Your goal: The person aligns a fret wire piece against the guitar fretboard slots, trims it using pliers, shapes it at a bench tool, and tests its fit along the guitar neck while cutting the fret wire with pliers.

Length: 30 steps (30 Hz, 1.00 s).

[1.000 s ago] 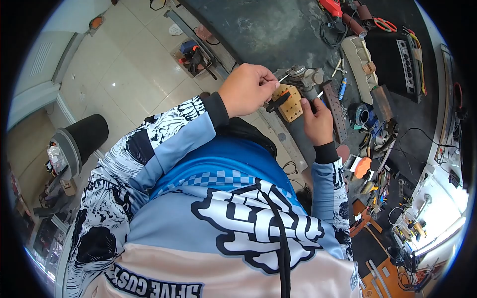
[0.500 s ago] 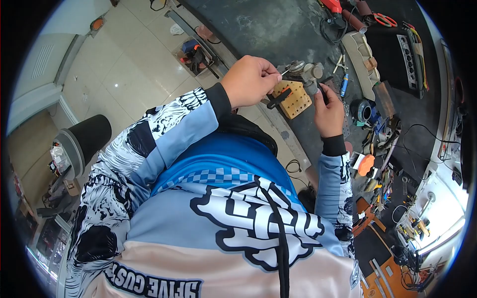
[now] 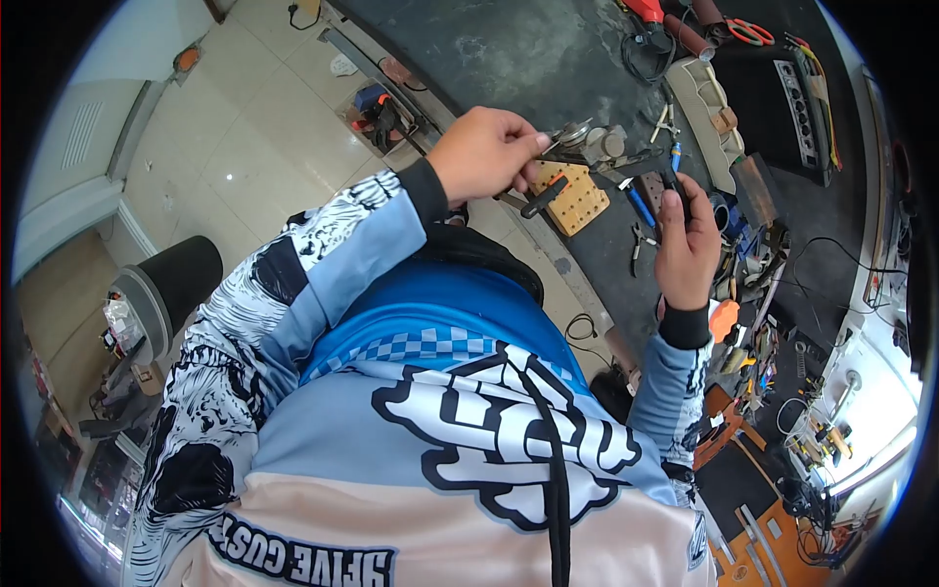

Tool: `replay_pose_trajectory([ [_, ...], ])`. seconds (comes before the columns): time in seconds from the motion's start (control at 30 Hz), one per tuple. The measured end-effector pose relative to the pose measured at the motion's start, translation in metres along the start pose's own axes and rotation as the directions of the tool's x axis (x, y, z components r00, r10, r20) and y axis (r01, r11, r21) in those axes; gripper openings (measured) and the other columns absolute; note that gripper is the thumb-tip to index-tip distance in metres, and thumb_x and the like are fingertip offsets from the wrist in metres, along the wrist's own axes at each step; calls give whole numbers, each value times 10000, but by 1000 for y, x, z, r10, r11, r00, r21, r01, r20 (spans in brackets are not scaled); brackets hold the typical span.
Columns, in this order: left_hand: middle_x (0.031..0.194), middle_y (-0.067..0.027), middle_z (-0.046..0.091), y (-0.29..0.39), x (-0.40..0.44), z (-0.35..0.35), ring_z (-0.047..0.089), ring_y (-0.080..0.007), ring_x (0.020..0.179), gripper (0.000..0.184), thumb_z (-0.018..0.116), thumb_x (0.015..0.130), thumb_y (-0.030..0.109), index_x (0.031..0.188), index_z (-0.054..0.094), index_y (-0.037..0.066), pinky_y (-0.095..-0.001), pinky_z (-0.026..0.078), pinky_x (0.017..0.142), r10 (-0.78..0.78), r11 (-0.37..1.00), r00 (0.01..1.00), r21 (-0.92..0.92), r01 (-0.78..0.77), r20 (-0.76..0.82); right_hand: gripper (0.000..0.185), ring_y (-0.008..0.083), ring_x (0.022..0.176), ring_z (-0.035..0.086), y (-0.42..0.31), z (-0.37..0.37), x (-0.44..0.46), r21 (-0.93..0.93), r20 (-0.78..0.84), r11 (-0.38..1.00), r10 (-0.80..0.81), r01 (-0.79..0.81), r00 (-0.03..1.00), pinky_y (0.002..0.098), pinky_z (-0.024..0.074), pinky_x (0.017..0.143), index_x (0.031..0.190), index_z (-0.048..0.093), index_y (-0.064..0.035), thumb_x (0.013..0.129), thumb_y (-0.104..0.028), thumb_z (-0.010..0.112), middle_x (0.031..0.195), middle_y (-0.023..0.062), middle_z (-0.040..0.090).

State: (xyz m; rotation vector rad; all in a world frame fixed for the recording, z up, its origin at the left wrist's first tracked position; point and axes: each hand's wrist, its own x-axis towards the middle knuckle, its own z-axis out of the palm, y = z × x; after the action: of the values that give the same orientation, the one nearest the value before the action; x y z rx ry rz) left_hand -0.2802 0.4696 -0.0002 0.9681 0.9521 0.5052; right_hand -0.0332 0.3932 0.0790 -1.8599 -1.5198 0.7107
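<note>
"What are the fingers doing?"

"The left hand point(image 3: 484, 157) pinches a thin bit point(image 3: 554, 143) between thumb and finger. It is too small to tell what it is. The right hand point(image 3: 688, 245) has its fingers wrapped around a dark handle point(image 3: 673, 183)."

"Where is the thin bit?"

"At the left fingertips, right by a gray metal holder point(image 3: 608, 145) with round parts. I can't tell if they touch. The dark handle is to the right of that holder, up over the bench point(image 3: 489, 49)."

"What is close by?"

"Just below the holder is a tan block point(image 3: 579, 203) full of little holes. A black and orange clamp point(image 3: 546, 196) sits at its left side. Between the block and the right hand are a blue pen-like stick point(image 3: 641, 207) and some small pliers point(image 3: 637, 250)."

"And farther out?"

"An orange piece point(image 3: 724, 321) is near the right cuff, by a messy heap of tools. Red scissors point(image 3: 750, 32) lie high up on the bench, well apart from both hands. Way over on the left, a dark bin point(image 3: 186, 269) lies near the shiny floor point(image 3: 264, 117)."
</note>
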Motion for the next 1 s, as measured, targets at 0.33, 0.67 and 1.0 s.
replay_pose_trajectory([
  [0.33,988,-24,702,44,77,-18,618,-102,899,390,606,958,376,1143,685,42,-289,492,791,115,912,934,337,-235,339,246,319,860,614,-49,6,-38,-338,101,920,-172,196,980,357,480,795,1128,589,18,964,-165,574,984,174,617],
  [0.67,855,-21,706,54,98,-10,625,-104,766,238,718,888,244,1013,720,42,-253,479,669,110,851,916,440,-287,385,212,342,779,601,-41,33,-59,-212,210,938,-231,275,950,380,488,694,1088,586,37,926,-97,610,898,182,597],
  [1.0,824,-42,710,55,101,-9,634,-119,752,215,725,872,218,966,724,24,-277,501,712,127,816,915,483,-316,384,212,334,758,600,-35,36,-60,-166,226,965,-161,201,961,373,489,693,1091,586,30,940,-118,598,883,179,594],
])
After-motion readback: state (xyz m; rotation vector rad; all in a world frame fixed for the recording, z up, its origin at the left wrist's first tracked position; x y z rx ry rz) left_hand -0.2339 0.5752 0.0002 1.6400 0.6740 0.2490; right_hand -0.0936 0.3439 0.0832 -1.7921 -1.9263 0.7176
